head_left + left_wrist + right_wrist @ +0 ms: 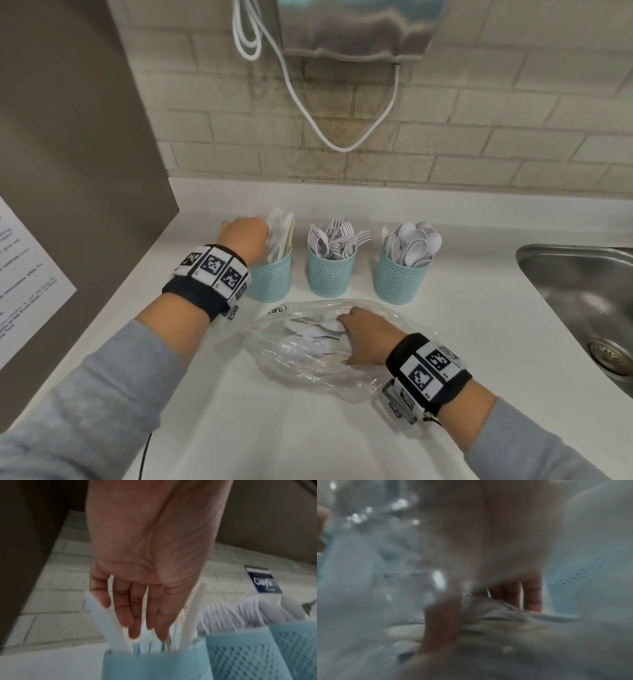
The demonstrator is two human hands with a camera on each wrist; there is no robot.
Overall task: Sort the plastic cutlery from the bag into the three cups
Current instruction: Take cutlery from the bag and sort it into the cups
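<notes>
- We see 3 pale blue mesh cups in 1 row near the back edge of a white counter (445, 342), each apart from its neighbour.
- The left cup (270, 281) holds white knives (281, 229), the middle cup (330, 274) white forks (337, 236), the right cup (400, 281) white spoons (414, 241); each bunch is too dense for us to count.
- 1 clear plastic bag (308, 356) lies near the counter's front edge, before the cups, with white cutlery (315, 330) inside.
- Our left hand (245, 233) is at the left cup; its fingers (130, 615) point down, nearly straight, among the knives, and we cannot tell whether they grip 1.
- Our right hand (364, 337) is inside the bag, its fingers curled onto the cutlery; the wrist view is too blurred to confirm a grip.
- 1 steel sink (575, 294) meets the counter's right edge.
</notes>
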